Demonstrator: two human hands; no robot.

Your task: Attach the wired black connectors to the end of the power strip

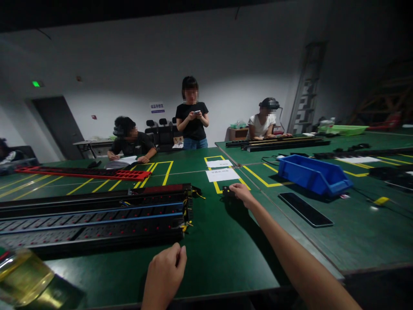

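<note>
Reaching across the green bench [226, 254], right hand [242, 193] with fingers closed on a small black part [227, 191] beside white paper sheets [222, 174]. Left hand [166, 269] loosely curled, empty, near stacked black power strips [97, 217]. Blue bin [312, 174] further right.

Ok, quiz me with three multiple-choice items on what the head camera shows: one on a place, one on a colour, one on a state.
1. Where is the right hand?
A. on the small black part near the white paper sheets
B. inside the bin
C. on the long black power strips

2. What colour is the open plastic bin?
A. red
B. blue
C. yellow

3. How is the left hand?
A. flat and spread
B. gripping a strip
C. curled loosely, holding nothing visible

Answers: 1 A, its fingers touch the part below the sheets. 2 B, the bin is plainly blue. 3 C, its fingers are curled above the green table.
</note>
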